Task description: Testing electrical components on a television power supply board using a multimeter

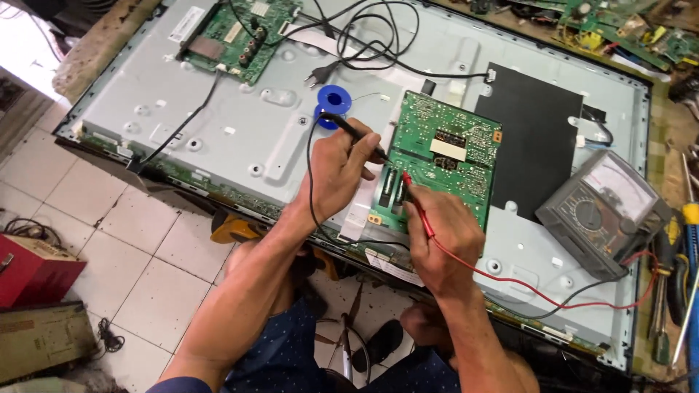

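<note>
My left hand grips a black test probe with its tip down at the near-left part of a green circuit board. My right hand holds a red test probe, its tip touching the same board close to the black one. Red and black leads run from the probes to a grey analogue meter lying to the right. The board sits on the grey metal back of an opened flat television.
A second green board lies at the panel's far left, beside black cables and a mains plug. A blue solder spool sits by my left hand. Screwdrivers lie at the right edge. A red box stands on the tiled floor.
</note>
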